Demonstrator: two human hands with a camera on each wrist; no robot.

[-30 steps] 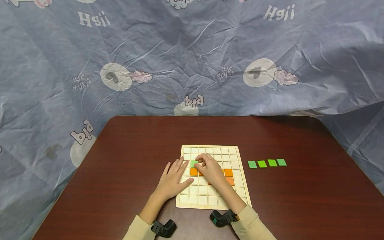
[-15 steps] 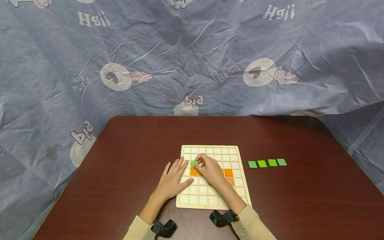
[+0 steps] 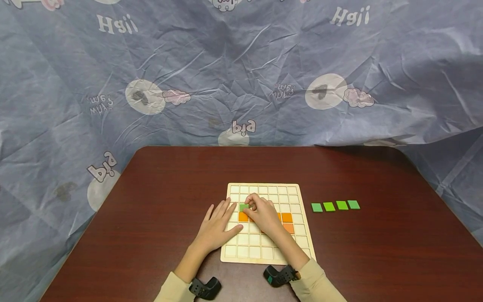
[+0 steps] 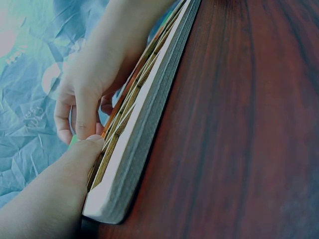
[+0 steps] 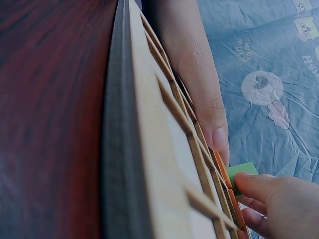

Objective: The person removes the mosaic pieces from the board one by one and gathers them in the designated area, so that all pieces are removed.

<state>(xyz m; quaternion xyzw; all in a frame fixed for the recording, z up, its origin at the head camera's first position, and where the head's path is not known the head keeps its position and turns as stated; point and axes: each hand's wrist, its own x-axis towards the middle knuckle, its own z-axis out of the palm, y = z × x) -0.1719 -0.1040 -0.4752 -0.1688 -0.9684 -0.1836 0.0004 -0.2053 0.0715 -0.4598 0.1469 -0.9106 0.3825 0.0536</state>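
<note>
A square-grid wooden board (image 3: pixel 255 252) lies on the table. My right hand (image 3: pixel 264 214) is over its middle, pinching a green square tile (image 3: pixel 243 207) between thumb and finger. In the right wrist view this green tile (image 5: pixel 241 174) sticks up at a tilt above the board, next to the orange tiles. My left hand (image 3: pixel 214 230) rests on the board's left side with fingers spread, its thumb (image 4: pixel 92 142) lying over the edge in the left wrist view. Orange tiles (image 3: pixel 243 217) sit in the grid's cells, some hidden behind my right hand and wrist.
To the board's right, several green tiles (image 3: pixel 329 206) lie in a row on the dark red-brown table (image 3: pixel 170 176). A wrinkled blue-grey printed cloth (image 3: pixel 241 75) hangs behind the table. Black wrist devices (image 3: pixel 205 288) are strapped on both wrists.
The green tile at my right fingertips has tipped a little, so its face looks narrower than before. Both hands have stayed nearly in place.
</note>
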